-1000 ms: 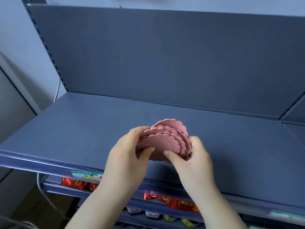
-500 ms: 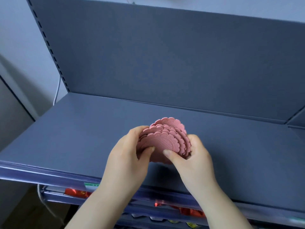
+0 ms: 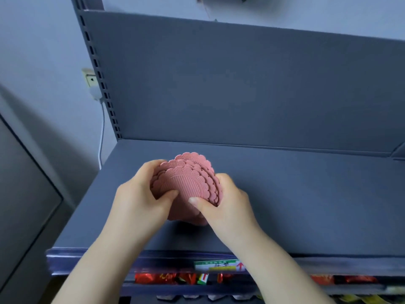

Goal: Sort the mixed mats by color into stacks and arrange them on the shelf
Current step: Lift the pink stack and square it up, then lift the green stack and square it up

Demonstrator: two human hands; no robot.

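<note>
So I've got the pink mats [image 3: 188, 187] stood up on edge over the left half of the shelf [image 3: 306, 205], nearer its front edge than the back panel, and I can't tell if the bottom actually touches the board. My left hand [image 3: 140, 198] and right hand [image 3: 228, 205] each pinch the bundle from their own side, thumbs on the front face and fingers wrapped behind. I reckon that stops the fanned-out mats sliding apart while I square them into one stack.
</note>
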